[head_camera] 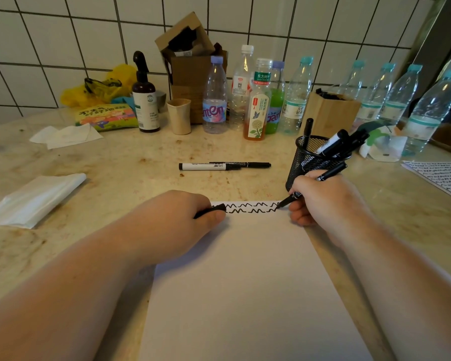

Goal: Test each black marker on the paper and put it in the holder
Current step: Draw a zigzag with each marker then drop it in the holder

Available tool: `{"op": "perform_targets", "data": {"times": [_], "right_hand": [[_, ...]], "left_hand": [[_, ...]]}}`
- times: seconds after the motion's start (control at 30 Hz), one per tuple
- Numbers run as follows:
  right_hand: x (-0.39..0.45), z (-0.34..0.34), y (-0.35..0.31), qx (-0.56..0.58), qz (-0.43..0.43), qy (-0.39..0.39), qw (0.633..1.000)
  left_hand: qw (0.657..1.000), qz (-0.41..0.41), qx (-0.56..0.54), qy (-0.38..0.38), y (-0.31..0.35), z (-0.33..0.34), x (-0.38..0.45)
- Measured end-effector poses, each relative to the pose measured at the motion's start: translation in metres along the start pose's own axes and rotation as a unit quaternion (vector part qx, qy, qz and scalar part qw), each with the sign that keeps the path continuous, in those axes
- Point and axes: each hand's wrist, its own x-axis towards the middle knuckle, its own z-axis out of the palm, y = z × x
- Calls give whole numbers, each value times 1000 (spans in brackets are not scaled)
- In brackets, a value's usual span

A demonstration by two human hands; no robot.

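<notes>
At paper [245,269] top: right hand [320,201] gripping marker [323,178], finishing second zigzag; left hand [182,217] clutching cap [211,211]. Several markers in holder [307,165]; two on counter [227,165] untested.

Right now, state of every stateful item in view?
marker in right hand: uncapped, tip on paper
cap: off, held in left hand
marker on counter: capped, lying flat
mesh holder: upright, markers inside
paper: two zigzag lines on top edge
</notes>
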Motion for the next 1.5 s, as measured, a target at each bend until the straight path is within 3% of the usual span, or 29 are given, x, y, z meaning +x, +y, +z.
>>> {"op": "perform_targets", "data": {"times": [0.57,0.73,0.8,0.97,1.07,1.2,1.5], "right_hand": [[4,-6,1,-32,7,29,999],[-1,-7,-3,45,-22,20,999],[-4,-7,-5,93,-39,-20,995],[-12,-5,-7,215,-73,-202,953],[-16,-4,-10,254,-80,-254,930],[-17,-5,-11,283,-63,-279,916],[-25,-4,-11,198,-105,-294,929]], "left_hand": [[1000,0,-2,-2,-1,0,0],[1000,5,-8,5,1,0,-1],[1000,12,-15,14,2,-1,-1],[998,38,-41,26,5,-3,-2],[997,45,-43,35,5,-4,-2],[997,48,-49,40,4,-3,-1],[992,84,-83,35,3,-4,-3]]}}
